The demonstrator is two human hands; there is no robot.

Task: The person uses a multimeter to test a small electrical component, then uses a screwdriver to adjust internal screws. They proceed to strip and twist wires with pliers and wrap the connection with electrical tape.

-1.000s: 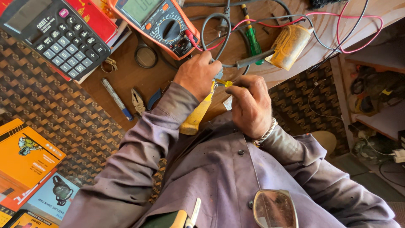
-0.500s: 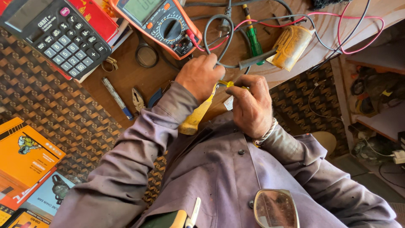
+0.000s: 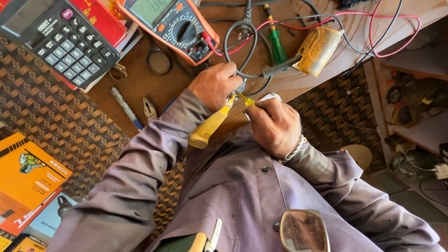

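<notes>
My left hand (image 3: 213,85) grips a yellow-handled tool (image 3: 211,126); my right hand (image 3: 274,127) closes on a small white part (image 3: 269,97), above the wooden surface (image 3: 135,84) beside an orange multimeter (image 3: 170,25).

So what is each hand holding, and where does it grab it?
The left hand grips a yellow-handled tool near its front end. The right hand pinches a small white part by its lower edge.

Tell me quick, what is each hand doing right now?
Left hand: closed, holding a yellow screwdriver.
Right hand: closed on a small white part.
</notes>
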